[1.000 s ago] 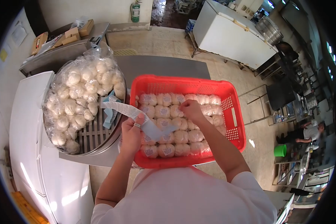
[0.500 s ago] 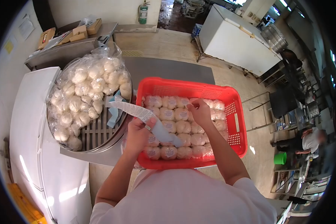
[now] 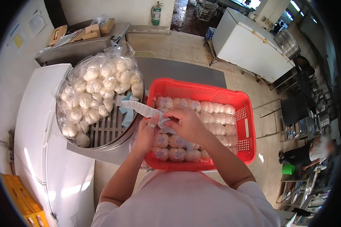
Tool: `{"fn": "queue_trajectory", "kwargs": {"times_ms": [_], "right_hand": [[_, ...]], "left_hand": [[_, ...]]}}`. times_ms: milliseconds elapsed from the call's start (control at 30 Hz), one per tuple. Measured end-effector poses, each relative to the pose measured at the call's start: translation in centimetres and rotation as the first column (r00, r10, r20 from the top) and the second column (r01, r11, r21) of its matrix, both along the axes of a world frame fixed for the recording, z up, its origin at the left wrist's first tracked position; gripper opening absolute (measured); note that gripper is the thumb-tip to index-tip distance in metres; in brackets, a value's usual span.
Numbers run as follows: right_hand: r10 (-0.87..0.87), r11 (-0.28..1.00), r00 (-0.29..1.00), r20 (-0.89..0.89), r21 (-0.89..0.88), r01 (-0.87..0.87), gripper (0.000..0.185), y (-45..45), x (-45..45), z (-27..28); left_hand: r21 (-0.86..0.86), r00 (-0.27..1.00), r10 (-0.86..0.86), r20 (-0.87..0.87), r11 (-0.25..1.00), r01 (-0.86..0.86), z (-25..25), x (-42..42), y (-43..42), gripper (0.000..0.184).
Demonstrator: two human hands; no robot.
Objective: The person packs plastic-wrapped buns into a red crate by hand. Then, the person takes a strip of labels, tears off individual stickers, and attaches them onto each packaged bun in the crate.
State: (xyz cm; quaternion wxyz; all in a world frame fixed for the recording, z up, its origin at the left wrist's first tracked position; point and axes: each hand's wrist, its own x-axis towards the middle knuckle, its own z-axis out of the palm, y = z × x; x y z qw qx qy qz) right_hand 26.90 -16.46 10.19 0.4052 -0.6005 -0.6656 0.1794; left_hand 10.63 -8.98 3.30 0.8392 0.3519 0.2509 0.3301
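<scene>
Left hand (image 3: 147, 133) clamps the label strip (image 3: 141, 109) over the red crate's (image 3: 201, 86) left edge; right hand's (image 3: 188, 123) finger grip unclear — the tail, trailing toward the slatted tray (image 3: 107, 132), could tear if yanked.

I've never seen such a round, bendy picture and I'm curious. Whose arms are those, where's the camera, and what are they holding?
There's no robot here, just a person using two bare hands. The camera sits on that person's head, looking forward and down, so you see what they might see. The left hand holds a long strip of printed paper. The right hand is close beside it, fingers at the strip; I can't tell whether they grip it. On the grey table is a red crate with rows of wrapped, round things like buns, some with printed labels. To its left, a clear bag of white balls lies on a round, slatted tray.
</scene>
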Motion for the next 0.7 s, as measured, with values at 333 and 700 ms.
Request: {"fn": "queue_trajectory", "kwargs": {"times_ms": [333,700], "right_hand": [[-0.127,0.958,0.985,0.116,0.272,0.092,0.016,-1.1,-1.5,-1.1],[-0.550,0.835,0.795,-0.256,-0.152,0.529,0.008,-4.2,8.7,-1.4]], "left_hand": [[0.090,0.990,0.049,-0.132,0.995,-0.038,0.1,0.1,0.0,0.032],[0.036,0.906,0.353,0.233,0.928,-0.370,0.3,0.0,0.4,0.067]]}}
